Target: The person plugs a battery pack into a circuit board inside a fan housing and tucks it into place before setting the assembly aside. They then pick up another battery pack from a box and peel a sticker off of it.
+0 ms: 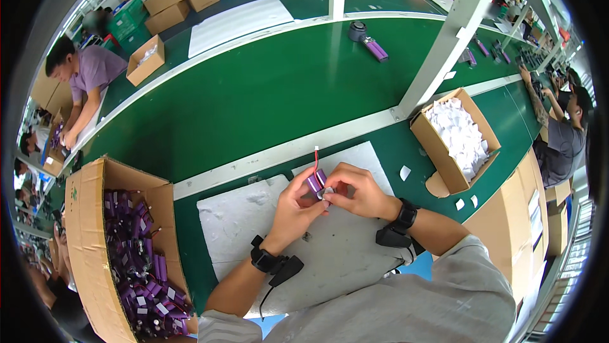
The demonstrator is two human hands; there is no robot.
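Note:
A purple battery pack is gripped in the fingers of my left hand, above the pale work mat. Red wire rises from the pack to a small white connector. My right hand is closed in a pinch at the pack's right side, on a small pale piece whose details are partly hidden by the fingertips. Left of my left arm, a cardboard box holds many purple battery packs, some with white labels and red wires.
A carton of white paper pieces stands to the right, with a few loose bits beside it. White foam sheets lie under my hands. Beyond a pale rail, a green belt carries another purple pack. A metal post rises at right; co-workers sit around.

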